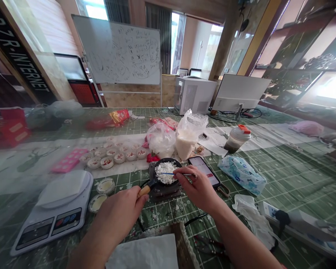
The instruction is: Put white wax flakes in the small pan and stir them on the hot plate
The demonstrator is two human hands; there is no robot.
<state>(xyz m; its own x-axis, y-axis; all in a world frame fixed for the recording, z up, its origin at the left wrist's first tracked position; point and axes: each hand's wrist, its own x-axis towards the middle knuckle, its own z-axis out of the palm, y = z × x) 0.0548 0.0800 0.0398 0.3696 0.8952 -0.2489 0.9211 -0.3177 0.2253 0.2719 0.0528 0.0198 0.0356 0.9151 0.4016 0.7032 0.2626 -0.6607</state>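
A small black pan [174, 163] filled with white flakes sits on a dark block near the table's middle. My left hand [120, 213] is closed round the pan's wooden handle [143, 191]. My right hand [197, 186] pinches a thin stick [170, 173] whose tip lies in the white flakes. A phone [204, 170] with a lit screen lies just right of the pan.
A white kitchen scale [54, 213] stands front left, with two small filled tins [105, 185] beside it. Several round tins [112, 155] sit in rows behind. Plastic bags of white material [187, 136], a tissue pack [242, 173], a shaker bottle [236, 138], a monitor [239, 91] and a power strip [296, 220] lie around.
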